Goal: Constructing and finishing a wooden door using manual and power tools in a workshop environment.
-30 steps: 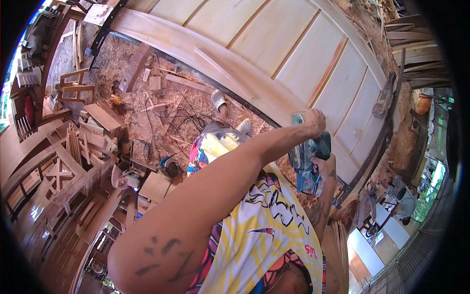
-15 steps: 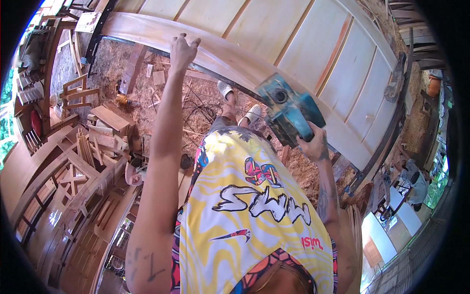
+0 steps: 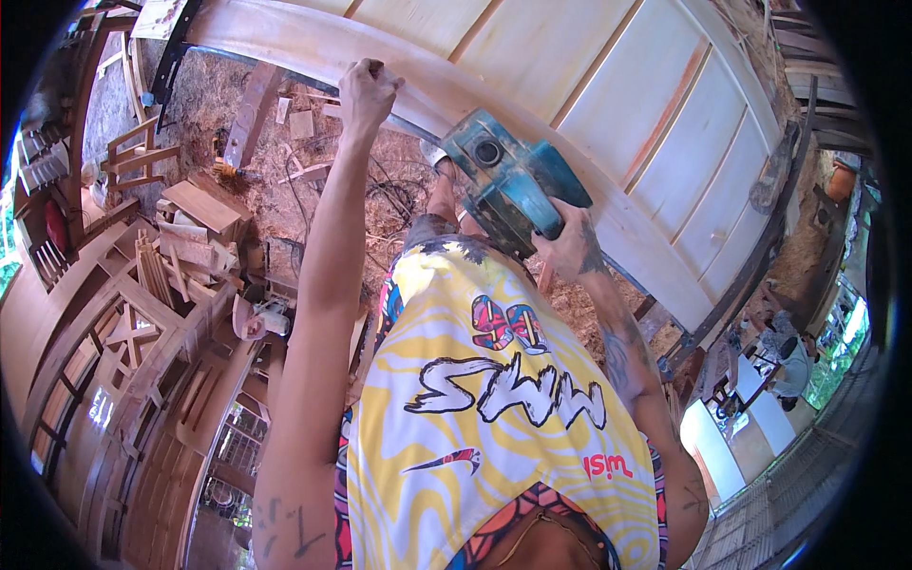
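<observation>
My right hand point(image 3: 572, 242) is wrapped round the rear handle of a teal belt sander point(image 3: 525, 195). The sander is tilted in front of my shirt and overlaps the near edge of a large pale wooden panel point(image 3: 608, 104). Its underside is turned from view. My left hand point(image 3: 369, 95) is over the panel's near rail point(image 3: 285, 38), its fingers curled in. Nothing shows in that hand, and I cannot tell whether it touches the wood.
Dark metal supports point(image 3: 171, 71) stand under the panel's ends. Sawdust and offcuts point(image 3: 301, 124) cover the ground by my feet. Wooden frames and chair parts point(image 3: 128, 323) are stacked at left. Another person point(image 3: 790, 370) is at far right. A curved wood piece point(image 3: 774, 176) lies along the panel's right end.
The sander has moved left and toward my body in my right hand. My left hand has shifted slightly right, its fingers now more curled. The view has turned slightly.
</observation>
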A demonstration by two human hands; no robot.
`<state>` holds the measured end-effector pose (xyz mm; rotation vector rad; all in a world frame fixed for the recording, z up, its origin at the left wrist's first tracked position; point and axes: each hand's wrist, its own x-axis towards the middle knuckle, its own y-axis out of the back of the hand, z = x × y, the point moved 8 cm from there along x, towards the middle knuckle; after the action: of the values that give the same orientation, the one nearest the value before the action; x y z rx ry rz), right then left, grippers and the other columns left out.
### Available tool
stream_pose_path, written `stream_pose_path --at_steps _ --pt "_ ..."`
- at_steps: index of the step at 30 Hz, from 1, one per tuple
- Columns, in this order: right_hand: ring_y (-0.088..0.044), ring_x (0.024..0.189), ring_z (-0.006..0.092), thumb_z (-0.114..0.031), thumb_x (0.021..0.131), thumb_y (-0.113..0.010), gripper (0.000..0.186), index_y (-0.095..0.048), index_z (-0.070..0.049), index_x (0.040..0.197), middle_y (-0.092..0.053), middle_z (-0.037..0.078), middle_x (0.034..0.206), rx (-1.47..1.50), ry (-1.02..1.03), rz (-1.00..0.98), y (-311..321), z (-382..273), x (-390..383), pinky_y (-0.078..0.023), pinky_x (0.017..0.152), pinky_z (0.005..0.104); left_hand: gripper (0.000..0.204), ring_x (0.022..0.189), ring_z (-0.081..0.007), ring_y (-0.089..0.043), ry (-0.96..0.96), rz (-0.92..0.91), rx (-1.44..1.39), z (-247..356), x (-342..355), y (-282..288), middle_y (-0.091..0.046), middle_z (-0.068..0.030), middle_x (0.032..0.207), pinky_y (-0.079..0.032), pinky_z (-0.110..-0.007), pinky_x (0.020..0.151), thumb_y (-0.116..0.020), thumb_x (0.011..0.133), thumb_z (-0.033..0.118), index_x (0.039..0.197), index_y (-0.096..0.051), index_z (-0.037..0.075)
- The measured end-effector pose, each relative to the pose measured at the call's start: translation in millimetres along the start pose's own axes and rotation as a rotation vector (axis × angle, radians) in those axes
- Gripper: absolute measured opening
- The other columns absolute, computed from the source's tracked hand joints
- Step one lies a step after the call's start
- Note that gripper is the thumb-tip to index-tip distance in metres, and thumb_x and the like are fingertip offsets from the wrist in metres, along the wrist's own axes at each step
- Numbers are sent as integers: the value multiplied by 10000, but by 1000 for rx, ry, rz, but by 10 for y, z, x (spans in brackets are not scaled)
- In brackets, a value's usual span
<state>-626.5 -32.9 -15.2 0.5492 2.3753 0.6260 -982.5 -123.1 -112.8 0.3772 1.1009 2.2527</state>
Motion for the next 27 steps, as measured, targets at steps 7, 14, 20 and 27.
stream_pose_path --at_steps 7,14,20,27 --pt "-684 837 415 -171 731 -682 316 -662 32 972 -682 253 844 22 79 10 -244 -491 661 -527 770 439 413 939 -328 -691 -1 -30 -12 48 34 51 -720 -213 985 -534 -407 856 -804 770 263 1053 -723 -27" --pt "-683 889 430 -158 761 -683 319 -656 35 1014 -681 273 875 118 245 40 -323 -1082 1166 -530 792 444 568 867 -364 -704 230 -191 -315 -548 351 -43 -724 -232 878 -516 -429 814 -400 1032 436 1018 -744 -16" --pt "-713 883 348 -155 745 -717 394 -658 45 1079 -707 245 914 79 88 -4 -48 -568 577 -536 805 399 479 847 -359 -706 220 -135 -245 -350 308 -69 -717 -235 845 -533 -419 800 -618 933 417 949 -729 -50" --pt "-709 798 326 -157 714 -724 372 -673 35 1028 -707 209 849 -53 -69 67 542 138 -485 -527 738 390 433 816 -376 -712 169 -131 30 -215 293 -125 -715 -243 811 -550 -437 777 -748 791 386 867 -728 -39"
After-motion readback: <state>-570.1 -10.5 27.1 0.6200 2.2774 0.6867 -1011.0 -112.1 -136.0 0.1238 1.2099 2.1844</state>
